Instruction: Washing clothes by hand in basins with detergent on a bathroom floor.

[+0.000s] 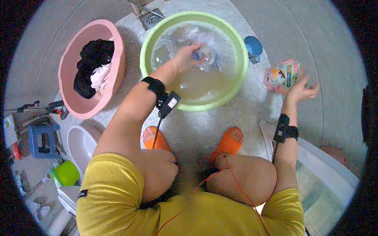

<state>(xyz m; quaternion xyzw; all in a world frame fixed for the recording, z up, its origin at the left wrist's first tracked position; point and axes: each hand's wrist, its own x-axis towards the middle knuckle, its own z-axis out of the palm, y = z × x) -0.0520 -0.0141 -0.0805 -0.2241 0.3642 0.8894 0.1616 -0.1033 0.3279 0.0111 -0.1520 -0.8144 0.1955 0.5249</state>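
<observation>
My left hand (186, 58) reaches over a round light-green basin (145, 59) of cloudy, sudsy water. Its fingers are closed on a wet whitish cloth (209, 54) with some blue on it, most of which lies in the suds. Off to the right, my right hand (303, 90) is beside a colourful printed pouch (282, 77) that stands or leans on the floor by the wall. The fingers there are bent and apart with nothing seen between them. Whether the thumb side touches the pouch's edge, I cannot tell.
A pink basin (120, 59) with black and pale pink clothes stands on the left. A blue cup (253, 46) is right of the green basin. Lower left are a white basin (80, 141), a blue stool (42, 143) and a green container (67, 173). A floor drain (151, 19) lies at the back.
</observation>
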